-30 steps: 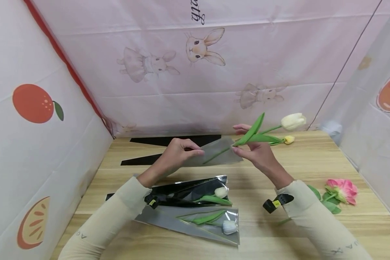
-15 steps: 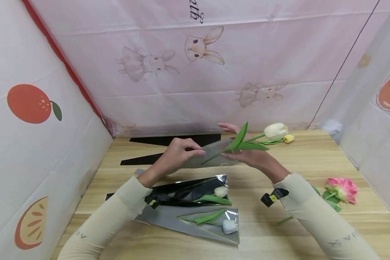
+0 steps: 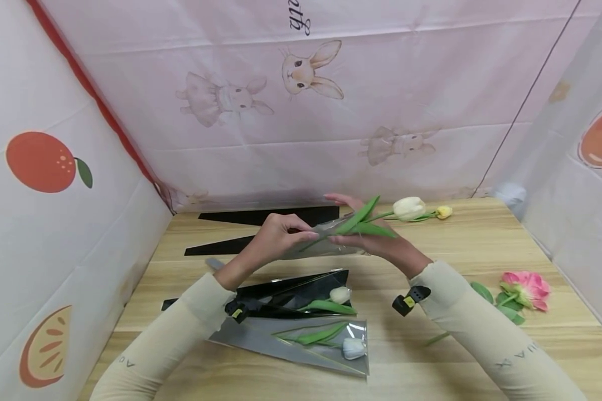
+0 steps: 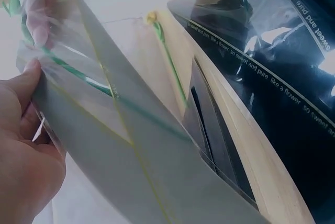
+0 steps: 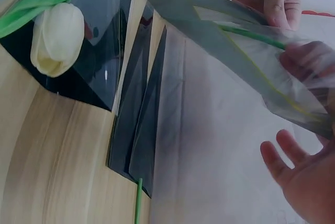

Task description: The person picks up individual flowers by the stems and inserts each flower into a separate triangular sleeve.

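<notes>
A grey flower sleeve [image 4: 120, 156] with a clear front hangs over the back of the table. My left hand [image 3: 283, 236] pinches its edge between thumb and fingers. My right hand [image 3: 388, 245] holds a cream tulip [image 3: 409, 208] by its stem, the outer fingers spread. The tulip's green stem [image 5: 251, 35] runs inside the sleeve, behind the clear film in both wrist views. Its leaves [image 3: 363, 217] stand at the sleeve's mouth, and the bloom points right, outside it. Part of the right hand shows through the film in the right wrist view.
Two dark sleeves [image 3: 301, 214] lie at the table's back. In front are a black sleeve [image 3: 291, 287] and a grey sleeve [image 3: 261, 337], each with a white tulip inside. A yellow flower [image 3: 443, 212] lies at the back right, a pink rose [image 3: 527, 291] at right.
My right hand has moved left and slightly down with the cream tulip, so the stem reaches deeper into the sleeve. The left hand has stayed in place, pinching the sleeve.
</notes>
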{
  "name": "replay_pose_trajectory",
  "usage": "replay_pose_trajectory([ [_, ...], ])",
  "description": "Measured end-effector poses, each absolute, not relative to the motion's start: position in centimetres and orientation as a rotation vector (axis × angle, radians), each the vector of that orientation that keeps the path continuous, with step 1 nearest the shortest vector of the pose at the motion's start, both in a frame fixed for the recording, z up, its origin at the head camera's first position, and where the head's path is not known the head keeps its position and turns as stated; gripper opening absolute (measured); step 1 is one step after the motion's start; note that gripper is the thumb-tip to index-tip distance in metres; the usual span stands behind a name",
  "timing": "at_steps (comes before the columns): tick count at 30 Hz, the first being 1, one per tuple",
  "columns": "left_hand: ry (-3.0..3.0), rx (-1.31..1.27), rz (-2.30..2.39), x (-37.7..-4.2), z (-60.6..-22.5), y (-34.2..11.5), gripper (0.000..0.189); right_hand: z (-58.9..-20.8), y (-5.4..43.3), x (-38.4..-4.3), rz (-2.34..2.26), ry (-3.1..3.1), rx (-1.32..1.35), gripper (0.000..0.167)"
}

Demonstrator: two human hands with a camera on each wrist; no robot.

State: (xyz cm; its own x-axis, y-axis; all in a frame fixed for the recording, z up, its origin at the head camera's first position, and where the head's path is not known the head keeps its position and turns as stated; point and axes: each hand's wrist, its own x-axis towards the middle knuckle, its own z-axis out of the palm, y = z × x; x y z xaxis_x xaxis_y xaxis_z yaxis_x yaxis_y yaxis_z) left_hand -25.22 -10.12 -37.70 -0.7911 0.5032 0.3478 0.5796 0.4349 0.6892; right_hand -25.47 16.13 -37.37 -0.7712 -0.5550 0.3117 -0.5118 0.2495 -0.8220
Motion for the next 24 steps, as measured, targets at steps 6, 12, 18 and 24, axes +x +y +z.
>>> replay_pose_trajectory([
  [6, -2.589, -0.966, -1.267, -25.4, -37.7, -10.1, 0.007, -37.5, 15.7, -25.5, -1.553, 2.48, -0.967, 0.081],
  [12, -2.604, -0.92, -1.291, -25.5, -37.9, -10.2, 0.009, -36.9, 16.2, -25.3, -1.514, 2.42, -0.875, 0.07],
  [18, -2.661, -0.814, -1.353, -25.2, -38.3, -10.4, 0.012, -35.6, 18.0, -24.4, -1.427, 2.298, -0.908, 0.018],
  [24, -2.655, -0.789, -1.366, -25.2, -38.2, -10.6, 0.013, -34.9, 19.9, -24.3, -1.607, 2.257, -1.018, 0.015],
])
